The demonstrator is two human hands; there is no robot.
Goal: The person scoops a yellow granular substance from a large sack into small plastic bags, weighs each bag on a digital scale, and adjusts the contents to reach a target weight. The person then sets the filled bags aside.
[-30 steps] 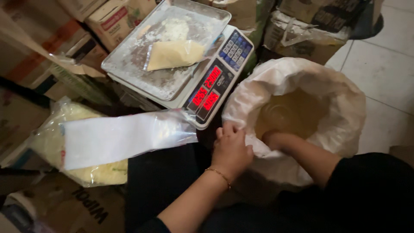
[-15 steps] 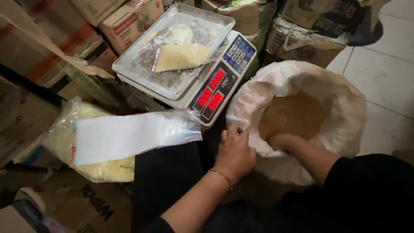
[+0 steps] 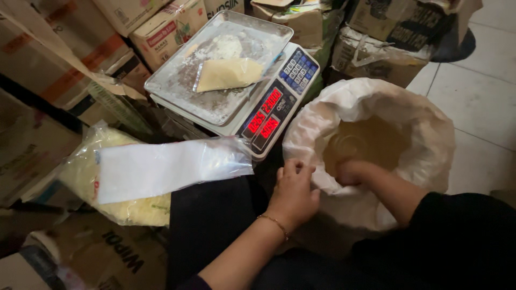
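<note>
**Both hands at the mouth of the white sack**

The left hand (image 3: 294,194) curls its fingers over the near rim of the big white woven sack (image 3: 424,134), pinching the rolled edge. The right hand (image 3: 350,172) reaches down inside the opening, into the pale yellow powder (image 3: 371,140); whether it is closed around anything I cannot tell, as its fingers are sunk in the powder. The sack stands on the floor straight ahead of the person, its opening facing up, nearer the right arm. Just left of it sits a digital scale (image 3: 269,113) whose steel tray (image 3: 177,86) carries a filled clear packet (image 3: 228,74). A flat empty plastic bag (image 3: 166,167) lies over the lap, long axis left to right.
</note>
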